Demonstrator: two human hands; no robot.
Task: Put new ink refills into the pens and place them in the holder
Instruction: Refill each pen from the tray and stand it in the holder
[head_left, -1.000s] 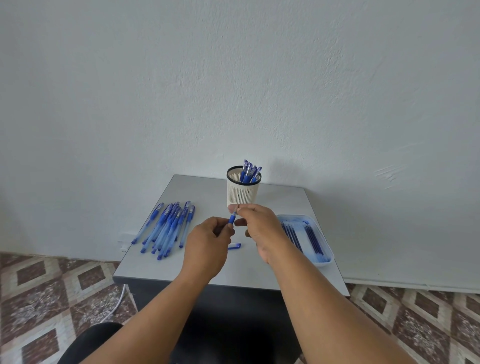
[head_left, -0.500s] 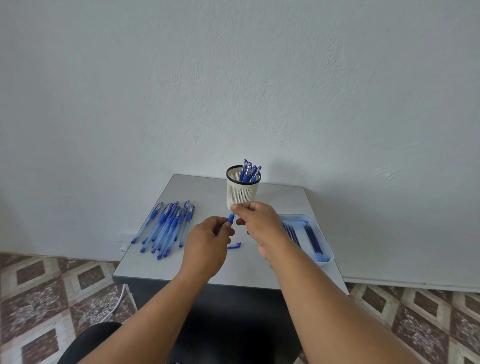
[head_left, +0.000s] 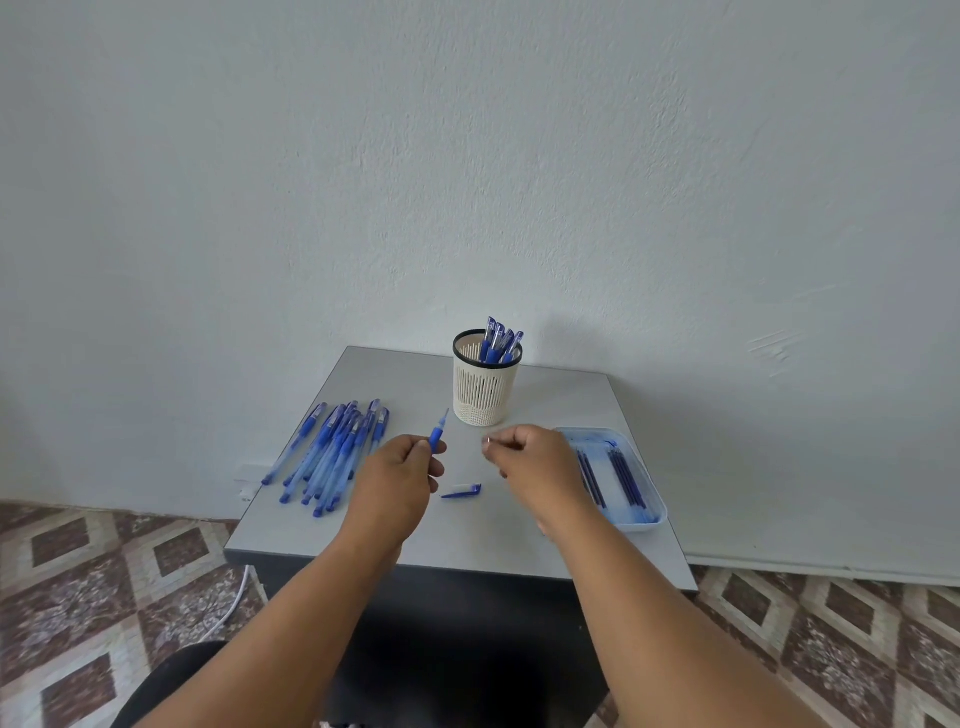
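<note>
My left hand (head_left: 395, 480) grips a blue pen (head_left: 438, 434) by its barrel, with the tip pointing up and away. To its right, my right hand (head_left: 530, 462) is curled, thumb and forefinger pinching a tiny pale piece (head_left: 488, 440) too small to identify. A loose blue pen cap (head_left: 462, 490) lies on the grey table (head_left: 467, 540) between my hands. Behind them stands the cream mesh holder (head_left: 485, 384) with several capped pens in it. Several more pens (head_left: 332, 452) lie in a pile at the left.
A pale blue tray (head_left: 644, 525) at the table's right edge holds several dark ink refills (head_left: 628, 478). The table stands against a white wall. Patterned floor tiles lie on both sides, and a white cable (head_left: 228, 608) runs past the left front corner.
My right hand has left the pen's tip and moved right, away from my left hand. The left hand keeps the pen, now with its tip bare.
</note>
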